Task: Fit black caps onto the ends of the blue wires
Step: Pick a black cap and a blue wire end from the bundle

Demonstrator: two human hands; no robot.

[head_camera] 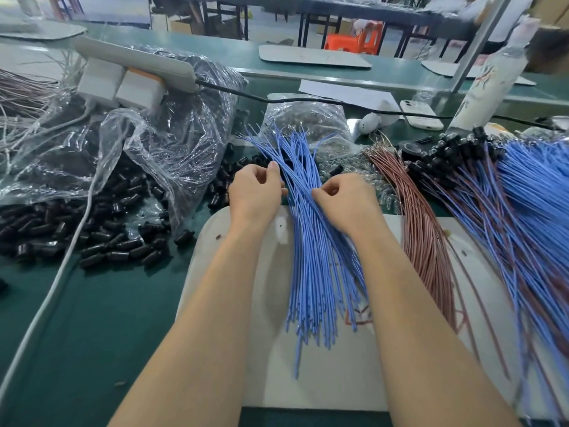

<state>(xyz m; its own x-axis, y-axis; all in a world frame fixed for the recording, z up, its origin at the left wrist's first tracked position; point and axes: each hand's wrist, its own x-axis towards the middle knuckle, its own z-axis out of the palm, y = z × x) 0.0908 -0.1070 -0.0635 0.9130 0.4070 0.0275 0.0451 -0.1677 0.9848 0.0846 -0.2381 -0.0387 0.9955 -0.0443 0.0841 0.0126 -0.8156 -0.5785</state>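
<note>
Head view: left hand (255, 192) and right hand (341, 200) both pinch into the blue wires (317, 257), so I reckon one tug could snag neighbours and scatter the bundle.

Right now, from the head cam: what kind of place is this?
Most likely a factory wire-assembly workshop. Loose blue wires lie bundled on a white board, black caps spill from a clear bag onto the green bench, and capped wires pile up at the right.
</note>
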